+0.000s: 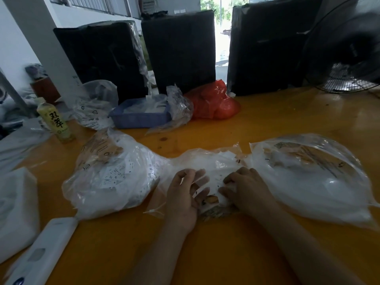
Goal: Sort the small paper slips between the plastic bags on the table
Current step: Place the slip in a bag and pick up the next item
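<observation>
I am watching both forearms reaching in from the bottom of the frame toward the centre. The left hand [186,192] is lying palm-up at lower centre with its fingers loosely spread and relaxed; it is holding nothing that I can make out, though a film of clear plastic seems to be draped over the fingertips. The right hand [244,190] is lying palm-down just beside it, fingers curled down onto the heap of paper slips [213,173]; whether it is pinching a slip I cannot tell, as the fingertips are blurred.

The slips are sitting in the middle bag [205,161], which is lying open and flat at centre frame between the two hands and the bags either side. The slips are small, white, with dark print too fine to read.

The left bag [111,177], at centre left, is bulging with more white slips, some showing size letters. The right bag [312,177], at centre right, is looking puffed and milky. All three are resting on the yellow table [226,254].
</observation>
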`<action>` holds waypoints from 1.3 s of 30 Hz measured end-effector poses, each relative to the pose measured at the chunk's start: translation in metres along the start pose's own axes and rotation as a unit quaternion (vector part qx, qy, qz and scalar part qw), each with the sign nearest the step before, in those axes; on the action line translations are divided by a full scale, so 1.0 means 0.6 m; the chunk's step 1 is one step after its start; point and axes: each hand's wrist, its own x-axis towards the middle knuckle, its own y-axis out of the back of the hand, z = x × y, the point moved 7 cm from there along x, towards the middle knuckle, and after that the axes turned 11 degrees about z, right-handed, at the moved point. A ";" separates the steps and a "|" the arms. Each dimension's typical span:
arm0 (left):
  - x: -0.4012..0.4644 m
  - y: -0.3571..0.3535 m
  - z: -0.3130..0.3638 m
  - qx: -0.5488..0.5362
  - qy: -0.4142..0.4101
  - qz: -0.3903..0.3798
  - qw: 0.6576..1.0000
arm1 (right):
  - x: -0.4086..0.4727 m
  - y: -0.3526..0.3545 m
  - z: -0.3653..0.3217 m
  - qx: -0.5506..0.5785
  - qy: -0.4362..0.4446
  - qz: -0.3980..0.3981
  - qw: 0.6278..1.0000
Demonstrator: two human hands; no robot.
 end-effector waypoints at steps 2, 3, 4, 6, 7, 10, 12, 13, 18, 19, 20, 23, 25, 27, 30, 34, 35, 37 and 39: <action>-0.002 0.000 0.001 0.052 -0.004 -0.007 0.999 | -0.002 -0.006 -0.002 -0.011 -0.002 -0.023 1.000; -0.003 -0.001 0.000 0.069 -0.004 -0.011 0.998 | -0.002 -0.006 -0.002 -0.011 -0.002 -0.024 1.000; -0.003 -0.002 -0.001 0.075 0.001 -0.015 0.997 | -0.002 -0.005 -0.003 -0.007 -0.004 -0.020 1.000; -0.004 -0.004 -0.004 0.049 0.023 -0.021 0.998 | -0.003 -0.002 -0.004 0.010 -0.007 -0.007 1.000; -0.003 -0.005 -0.006 0.023 0.038 -0.025 0.999 | -0.003 -0.001 -0.003 0.017 -0.009 -0.001 1.000; 0.001 -0.006 -0.008 -0.016 0.047 -0.040 0.998 | -0.001 0.004 -0.001 0.074 -0.025 0.031 0.996; 0.002 -0.005 -0.007 -0.006 0.029 -0.043 0.999 | 0.000 0.019 0.000 0.154 -0.044 0.070 0.985; 0.003 -0.003 -0.006 0.011 0.011 -0.039 0.999 | 0.000 0.027 0.001 0.195 -0.054 0.084 0.976; 0.002 0.004 -0.001 0.138 -0.089 -0.014 0.986 | -0.006 0.040 0.001 0.359 -0.096 0.097 0.923; 0.001 0.004 -0.001 0.136 -0.090 -0.016 0.987 | -0.006 0.043 -0.001 0.376 -0.096 0.099 0.916; 0.000 0.004 -0.001 0.129 -0.089 -0.020 0.987 | -0.006 0.046 -0.002 0.391 -0.097 0.100 0.910; 0.000 0.003 -0.001 0.109 -0.092 -0.032 0.989 | -0.005 0.052 -0.003 0.419 -0.107 0.100 0.896; 0.002 0.003 -0.001 0.096 -0.097 -0.034 0.990 | -0.006 0.052 -0.002 0.422 -0.112 0.099 0.894; 0.006 0.006 -0.002 0.096 -0.101 -0.027 0.990 | -0.007 0.051 -0.003 0.426 -0.112 0.096 0.892; 0.006 0.006 0.001 0.115 -0.127 -0.028 0.985 | -0.008 0.055 -0.006 0.434 -0.097 0.105 0.890; -0.001 0.002 0.008 0.175 -0.178 -0.048 0.967 | -0.008 0.065 -0.006 0.429 -0.085 0.131 0.890; -0.002 0.002 0.009 0.187 -0.185 -0.052 0.963 | -0.008 0.067 -0.006 0.430 -0.083 0.137 0.888; -0.002 0.002 0.008 0.206 -0.186 -0.056 0.959 | -0.008 0.072 -0.009 0.433 -0.070 0.147 0.887; -0.003 0.002 0.007 0.219 -0.180 -0.057 0.957 | -0.009 0.076 -0.016 0.438 -0.051 0.147 0.885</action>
